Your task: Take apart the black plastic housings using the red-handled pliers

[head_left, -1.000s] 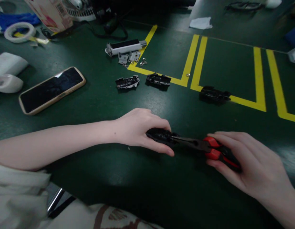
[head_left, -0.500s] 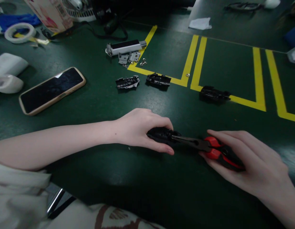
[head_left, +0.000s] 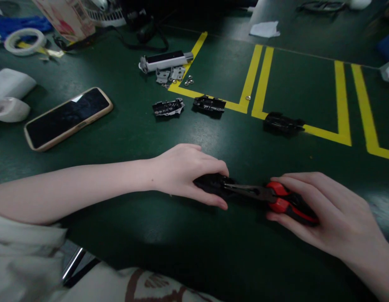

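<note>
Between its thumb and fingers, my left hand (head_left: 188,174) grips a dark black part (head_left: 211,183) low over the green table. My right hand (head_left: 329,209) is wrapped round the handles of red and black pliers (head_left: 279,197). Their long grey jaws point left and meet the right end of the black part; what lies between the tips is too small to tell. Farther back lie a black part with a silvery edge (head_left: 168,108), a second black part (head_left: 209,105) and a third one (head_left: 283,123) on the yellow tape.
A phone (head_left: 68,118) lies at the left, near white objects (head_left: 11,110) and a tape roll (head_left: 25,42). Behind the parts are a white and black cylinder (head_left: 165,61), metal brackets (head_left: 171,74) and small rings (head_left: 189,80). White paper (head_left: 264,29) lies farther back.
The black part and the plier jaws have tilted slightly and dipped a little. My right hand has shifted slightly left with the pliers. My left hand keeps its hold.
</note>
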Motion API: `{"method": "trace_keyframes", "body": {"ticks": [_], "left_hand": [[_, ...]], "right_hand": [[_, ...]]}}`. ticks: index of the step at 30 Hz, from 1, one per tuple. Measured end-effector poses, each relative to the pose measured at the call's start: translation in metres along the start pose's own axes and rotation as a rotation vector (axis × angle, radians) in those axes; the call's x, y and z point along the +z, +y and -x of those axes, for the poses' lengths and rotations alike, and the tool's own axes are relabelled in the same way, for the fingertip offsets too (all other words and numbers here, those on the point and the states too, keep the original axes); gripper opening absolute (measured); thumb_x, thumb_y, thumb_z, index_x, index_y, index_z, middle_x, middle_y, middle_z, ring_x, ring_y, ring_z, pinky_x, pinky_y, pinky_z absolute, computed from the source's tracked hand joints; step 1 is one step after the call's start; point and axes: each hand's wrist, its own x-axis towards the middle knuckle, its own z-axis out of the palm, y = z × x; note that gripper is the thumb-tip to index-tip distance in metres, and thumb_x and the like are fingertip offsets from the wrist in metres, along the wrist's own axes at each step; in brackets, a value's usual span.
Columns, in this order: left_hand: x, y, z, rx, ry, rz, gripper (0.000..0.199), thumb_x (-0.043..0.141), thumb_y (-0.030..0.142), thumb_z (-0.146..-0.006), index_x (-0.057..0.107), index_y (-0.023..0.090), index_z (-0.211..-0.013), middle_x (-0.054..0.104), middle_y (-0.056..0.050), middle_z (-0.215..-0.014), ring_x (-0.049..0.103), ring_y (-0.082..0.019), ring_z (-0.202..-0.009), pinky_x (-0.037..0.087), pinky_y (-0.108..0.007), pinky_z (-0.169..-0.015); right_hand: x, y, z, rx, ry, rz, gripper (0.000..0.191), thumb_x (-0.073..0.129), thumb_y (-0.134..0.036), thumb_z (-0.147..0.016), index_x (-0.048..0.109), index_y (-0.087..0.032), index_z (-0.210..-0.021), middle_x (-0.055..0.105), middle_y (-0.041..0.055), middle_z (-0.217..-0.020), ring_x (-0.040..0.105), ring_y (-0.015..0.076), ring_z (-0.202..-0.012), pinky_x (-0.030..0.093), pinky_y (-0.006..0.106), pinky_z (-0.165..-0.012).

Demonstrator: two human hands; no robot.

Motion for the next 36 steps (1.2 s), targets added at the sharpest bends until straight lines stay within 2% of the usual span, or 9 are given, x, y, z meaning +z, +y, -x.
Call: {"method": "trace_keyframes", "body": {"ticks": [8, 13, 18, 24, 28, 32, 36], "left_hand": [[0.001, 0.000, 0.001, -0.002, 0.002, -0.033, 0.042, 0.068, 0.057, -0.088, 0.066, 0.018, -0.103, 0.074, 0.002, -0.088, 0.066, -0.011, -0.072, 0.038, -0.027, -0.066], [0.003, 0.001, 0.001, -0.016, 0.044, -0.108, 0.046, 0.064, 0.060, -0.090, 0.066, 0.017, -0.106, 0.074, -0.001, -0.093, 0.065, -0.013, -0.075, 0.038, -0.027, -0.068], [0.004, 0.000, 0.001, -0.021, 0.059, -0.208, 0.043, 0.063, 0.054, -0.092, 0.066, 0.016, -0.109, 0.069, -0.004, -0.100, 0.061, -0.015, -0.078, 0.040, -0.028, -0.068], [0.004, -0.001, 0.001, -0.012, 0.069, -0.262, 0.043, 0.062, 0.052, -0.093, 0.065, 0.015, -0.113, 0.065, -0.008, -0.106, 0.060, -0.019, -0.089, 0.043, -0.029, -0.072], [0.005, -0.002, 0.001, -0.034, 0.054, -0.262, 0.044, 0.061, 0.054, -0.093, 0.065, 0.016, -0.115, 0.064, -0.007, -0.105, 0.059, -0.019, -0.089, 0.045, -0.029, -0.075], [0.005, -0.003, 0.001, -0.019, 0.065, -0.291, 0.044, 0.061, 0.054, -0.093, 0.064, 0.016, -0.116, 0.062, -0.008, -0.105, 0.059, -0.019, -0.089, 0.046, -0.030, -0.076], [0.005, -0.001, 0.001, -0.019, 0.058, -0.313, 0.042, 0.062, 0.051, -0.093, 0.064, 0.016, -0.116, 0.062, -0.008, -0.106, 0.059, -0.020, -0.092, 0.047, -0.032, -0.077]], "right_hand": [[-0.003, -0.003, -0.005, 0.007, -0.026, -0.019, 0.044, 0.047, -0.051, -0.098, 0.058, -0.010, -0.111, 0.064, 0.0136, -0.092, 0.063, 0.0220, -0.079, 0.054, 0.033, -0.061], [0.000, 0.001, -0.001, 0.071, -0.053, -0.058, 0.043, 0.049, -0.054, -0.096, 0.057, -0.015, -0.114, 0.066, 0.0123, -0.096, 0.064, 0.0232, -0.080, 0.053, 0.034, -0.062], [0.001, 0.001, -0.001, 0.078, -0.063, 0.018, 0.043, 0.049, -0.052, -0.096, 0.058, -0.014, -0.116, 0.066, 0.0132, -0.098, 0.063, 0.0250, -0.083, 0.053, 0.037, -0.064], [0.002, 0.000, -0.005, 0.110, -0.102, 0.028, 0.050, 0.046, -0.053, -0.097, 0.054, -0.014, -0.126, 0.065, 0.0166, -0.110, 0.063, 0.0311, -0.098, 0.052, 0.047, -0.078], [0.003, 0.000, -0.003, 0.165, -0.125, -0.020, 0.055, 0.049, -0.053, -0.096, 0.049, -0.019, -0.139, 0.063, 0.0162, -0.122, 0.061, 0.0340, -0.109, 0.050, 0.052, -0.087], [0.000, -0.006, -0.008, 0.191, -0.136, 0.023, 0.057, 0.048, -0.052, -0.096, 0.048, -0.018, -0.142, 0.060, 0.0173, -0.131, 0.059, 0.0354, -0.116, 0.047, 0.055, -0.093], [-0.001, -0.022, -0.018, 0.261, -0.109, 0.069, 0.072, 0.049, -0.066, -0.091, 0.048, -0.015, -0.143, 0.059, 0.0194, -0.135, 0.058, 0.0377, -0.119, 0.046, 0.057, -0.097]]}}
